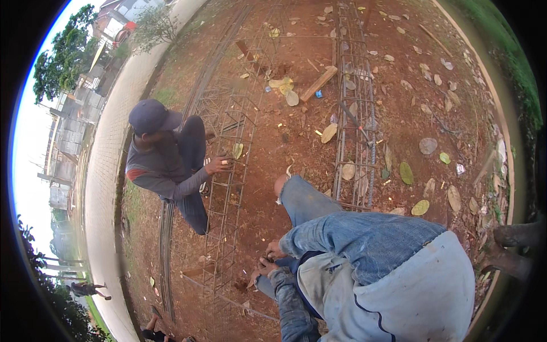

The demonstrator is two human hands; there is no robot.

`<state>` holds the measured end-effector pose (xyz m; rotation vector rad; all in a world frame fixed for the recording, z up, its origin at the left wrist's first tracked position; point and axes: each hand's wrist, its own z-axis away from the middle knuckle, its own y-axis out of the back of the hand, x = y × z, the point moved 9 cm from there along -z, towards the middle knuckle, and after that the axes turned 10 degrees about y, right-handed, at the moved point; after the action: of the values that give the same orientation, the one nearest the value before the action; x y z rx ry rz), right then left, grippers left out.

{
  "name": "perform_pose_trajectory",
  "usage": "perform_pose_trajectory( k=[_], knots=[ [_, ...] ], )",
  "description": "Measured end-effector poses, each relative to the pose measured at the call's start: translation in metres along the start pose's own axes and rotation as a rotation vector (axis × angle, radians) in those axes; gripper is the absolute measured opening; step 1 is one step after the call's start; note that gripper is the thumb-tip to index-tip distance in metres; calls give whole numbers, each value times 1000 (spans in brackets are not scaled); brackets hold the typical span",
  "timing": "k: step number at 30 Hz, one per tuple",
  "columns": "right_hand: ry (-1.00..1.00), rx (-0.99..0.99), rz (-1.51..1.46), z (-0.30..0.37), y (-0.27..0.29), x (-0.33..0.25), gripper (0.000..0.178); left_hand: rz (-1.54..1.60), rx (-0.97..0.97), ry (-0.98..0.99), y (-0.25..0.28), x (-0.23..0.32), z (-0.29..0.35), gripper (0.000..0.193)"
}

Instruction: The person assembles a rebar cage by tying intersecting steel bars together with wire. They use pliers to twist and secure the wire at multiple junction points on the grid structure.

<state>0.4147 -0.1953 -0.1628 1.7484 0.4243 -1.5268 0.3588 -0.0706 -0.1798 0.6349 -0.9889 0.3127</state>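
My right hand [274,249], in a faded denim sleeve, is closed low between my bent knees. Right beside it, my left hand [266,266] has curled fingers. Whatever lies between the fingers is too small to make out. Left of both hands stretches a long cage of thin steel rebar [229,188], tied with square stirrups. A co-worker in a dark cap [154,117] squats on its far side, with one hand [218,165] at the cage. My torn-kneed jeans [307,199] stand between my hands and a second rebar cage [373,171].
Reddish soil [296,148] carries scattered dry leaves. A wooden block [319,84] lies near the second cage. Long steel rods [166,256] run along the left, beside a paved path [102,199]. Another person's legs [152,329] show at the lower edge; someone walks [85,289] on the path.
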Motion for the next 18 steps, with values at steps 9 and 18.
perform_pose_trajectory(
  k=[9, 18],
  knots=[
    [-16, 42, 170, 10, 21, 0, 27, 44, -121, 249, -24, 2, 15, 32],
    [-163, 103, -14, 17, 25, 17, 24, 188, -199, 305, -32, 1, 31, 28]
  ],
)
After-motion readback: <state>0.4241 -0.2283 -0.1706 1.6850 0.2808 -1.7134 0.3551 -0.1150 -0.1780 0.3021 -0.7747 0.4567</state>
